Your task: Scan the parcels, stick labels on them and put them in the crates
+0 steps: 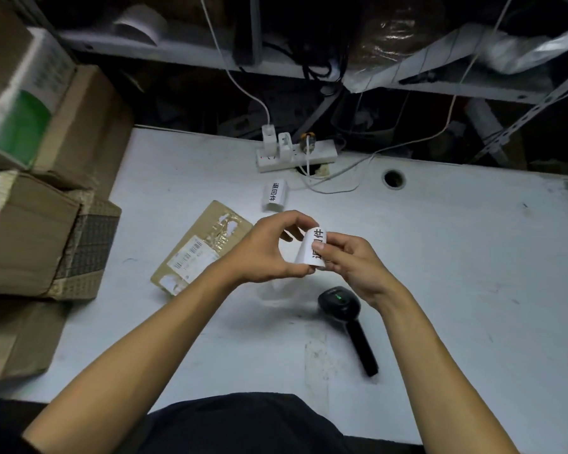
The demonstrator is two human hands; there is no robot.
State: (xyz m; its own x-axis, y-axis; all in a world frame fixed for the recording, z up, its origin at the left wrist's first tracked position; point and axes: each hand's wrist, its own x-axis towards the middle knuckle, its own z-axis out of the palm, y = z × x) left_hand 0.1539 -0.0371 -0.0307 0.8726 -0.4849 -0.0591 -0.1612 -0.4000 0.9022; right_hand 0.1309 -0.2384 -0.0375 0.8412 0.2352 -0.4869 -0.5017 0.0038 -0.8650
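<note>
Both hands hold one label (313,249) up over the table (440,257). The left hand (269,253) and right hand (351,260) pinch it, maybe peeling it. The parcel (200,247) lies flat, just left of them, not yet labelled, I think. The scanner (348,322) rests nearby. No crate shows.

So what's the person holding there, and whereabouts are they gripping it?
A white label with black characters, held above the table. The left hand pinches its left edge, and the right hand pinches its right side, thumb on the print.
</note>
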